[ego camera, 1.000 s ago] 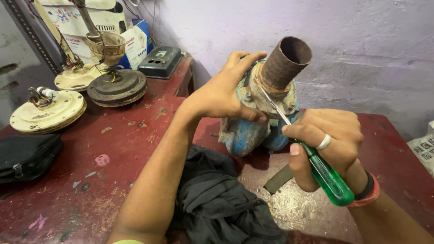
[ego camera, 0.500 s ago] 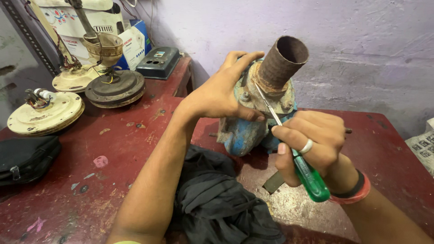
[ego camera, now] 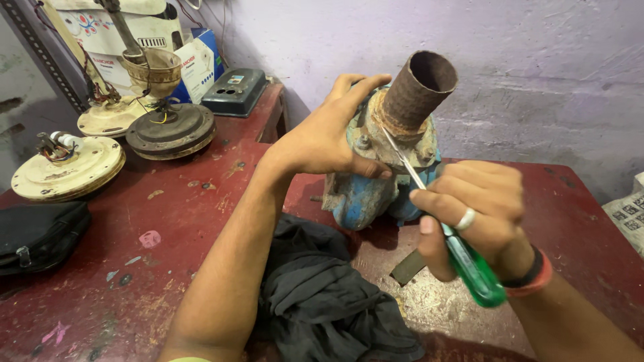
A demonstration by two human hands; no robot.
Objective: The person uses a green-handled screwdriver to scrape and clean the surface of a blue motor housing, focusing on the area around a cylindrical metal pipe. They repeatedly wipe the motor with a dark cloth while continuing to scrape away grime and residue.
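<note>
moved: right hand (ego camera: 473, 214) with green screwdriver (ego camera: 469, 265) slightly lower, tip at rusty pipe (ego camera: 417, 90) base
left hand (ego camera: 329, 137): clasped around blue pump (ego camera: 365, 194)
right hand: fist closed on screwdriver
table (ego camera: 201, 201): red

Single view only, head cam, so no second view and no shared area. It sits above and behind the forearms and looks down and forward across the red bench (ego camera: 201, 221) toward the purple wall (ego camera: 537, 80) filling the upper right of the frame. Close range: the left hand (ego camera: 322, 137) and right hand (ego camera: 473, 214) sit mid-frame, and the forearms run off the bottom edge. Wide lens, with visible stretch at the borders. The bench's far-left end reaches the upper left of the frame.
</note>
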